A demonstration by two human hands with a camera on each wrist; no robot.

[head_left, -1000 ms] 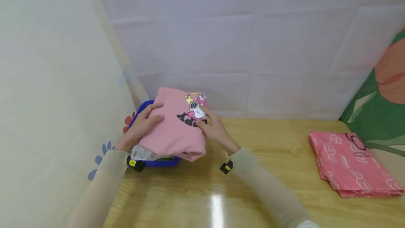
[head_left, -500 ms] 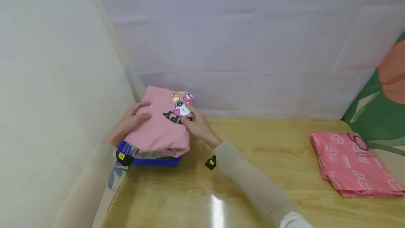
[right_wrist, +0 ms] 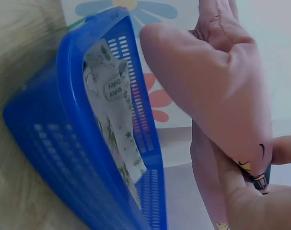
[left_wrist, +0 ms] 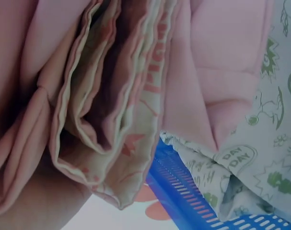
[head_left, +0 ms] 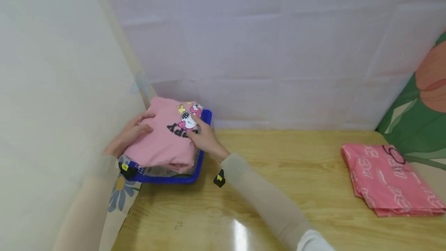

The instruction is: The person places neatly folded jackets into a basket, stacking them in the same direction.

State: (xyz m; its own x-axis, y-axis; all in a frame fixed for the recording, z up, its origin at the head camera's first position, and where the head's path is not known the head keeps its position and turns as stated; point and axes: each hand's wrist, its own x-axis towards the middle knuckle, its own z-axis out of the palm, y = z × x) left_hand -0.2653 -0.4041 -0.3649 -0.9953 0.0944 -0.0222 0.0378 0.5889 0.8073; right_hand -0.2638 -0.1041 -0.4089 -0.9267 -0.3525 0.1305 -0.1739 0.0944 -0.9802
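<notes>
A folded pink garment (head_left: pixel 160 138) with a cartoon print and black letters is held between both hands. My left hand (head_left: pixel 134 131) grips its left edge, thumb on top and the other fingers partly hidden. At the printed right edge, my right hand (head_left: pixel 205 136) pinches the cloth; in the right wrist view the fingers wrap its side. Beneath is a blue plastic basket (head_left: pixel 198 165), which the garment overlaps in the head view. The right wrist view shows the garment raised above the basket rim. Inside the basket lies a whitish cloth with green print (right_wrist: pixel 111 91).
A folded pink cloth with white figures (head_left: pixel 390 181) lies at the right of the wooden table (head_left: pixel 271 165). Pale sheets hang at the left and back, close to the basket. A green floral sheet (head_left: pixel 411 127) hangs at the right.
Both hands have carried the pink garment leftward, and it now sits over the basket. More of the basket's right rim shows. The pink cloth at the right has stayed put.
</notes>
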